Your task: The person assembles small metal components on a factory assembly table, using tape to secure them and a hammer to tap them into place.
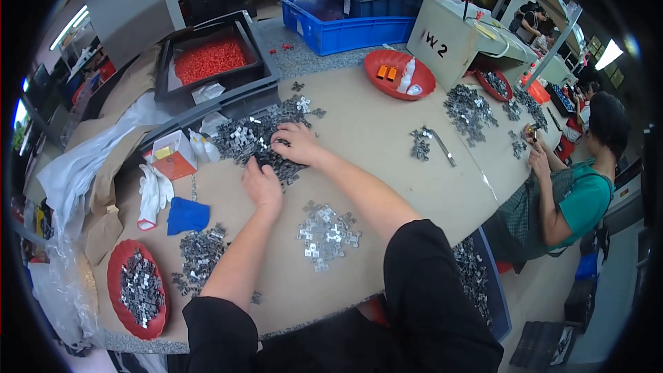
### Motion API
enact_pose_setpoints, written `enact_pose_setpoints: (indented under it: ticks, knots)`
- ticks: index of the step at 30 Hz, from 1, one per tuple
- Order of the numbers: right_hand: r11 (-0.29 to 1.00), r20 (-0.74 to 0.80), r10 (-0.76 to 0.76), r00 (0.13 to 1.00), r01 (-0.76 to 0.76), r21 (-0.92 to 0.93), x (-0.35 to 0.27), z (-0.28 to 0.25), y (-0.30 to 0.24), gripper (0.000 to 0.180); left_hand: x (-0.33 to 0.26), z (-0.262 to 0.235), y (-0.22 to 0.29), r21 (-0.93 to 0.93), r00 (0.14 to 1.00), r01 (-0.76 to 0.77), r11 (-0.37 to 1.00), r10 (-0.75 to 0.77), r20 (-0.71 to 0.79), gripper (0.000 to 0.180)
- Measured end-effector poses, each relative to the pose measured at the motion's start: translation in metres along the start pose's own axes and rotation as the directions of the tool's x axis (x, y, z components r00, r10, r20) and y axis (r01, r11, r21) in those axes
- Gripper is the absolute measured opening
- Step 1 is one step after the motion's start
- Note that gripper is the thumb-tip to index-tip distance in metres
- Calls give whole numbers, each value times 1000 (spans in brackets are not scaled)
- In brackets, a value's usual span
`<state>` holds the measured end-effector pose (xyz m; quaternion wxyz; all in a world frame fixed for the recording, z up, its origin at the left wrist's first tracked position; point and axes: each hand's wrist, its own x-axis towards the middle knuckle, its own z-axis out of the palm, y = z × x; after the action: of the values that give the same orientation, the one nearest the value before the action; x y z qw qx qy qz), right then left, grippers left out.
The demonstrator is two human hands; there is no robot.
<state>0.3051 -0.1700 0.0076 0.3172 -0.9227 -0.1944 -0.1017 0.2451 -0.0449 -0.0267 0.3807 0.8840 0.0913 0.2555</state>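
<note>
Head view shows both hands on a pile of small metal clips [259,135] on the tabletop [387,138]. Left hand [262,183] rests flat, grip open. Right hand [295,144] curls over clips; I cannot tell its grip.

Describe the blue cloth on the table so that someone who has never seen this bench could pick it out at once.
Start at the beige table and go to its left side, left of the person's left hand. There, between the white gloves and a pile of small metal parts, lies the blue cloth. It is the only soft, folded, plain blue thing on the tabletop; the other blue thing is a rigid crate at the far edge.
</note>
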Motion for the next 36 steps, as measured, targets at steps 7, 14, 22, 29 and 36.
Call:
enact_pose_setpoints:
  ticks: [7,14,22,29,36]
  knots:
    - [973,93,-83,992,60,223,-58,-46,50,26,-67,7,60,-172,978,84,981,-48,204,40]
    - [994,-16,-91,996,91,-53,-103,-63,30,31,-103,-13,73,-352,988,34,935,21,153,40]
    - [995,245,11,969,14,-99,-210,-102,-125,21,-93,-200,7,-337,955,-108,935,192,226,26]
    - [930,183,38,982,-102,352,-257,-17,-154,20,-159,-258,-60,-65,995,3,998,4,103,27]
    - [1000,66,-17,998,17,0,-227,32,-196,23,-181,-244,-58,-115,962,-132,985,155,223,29]
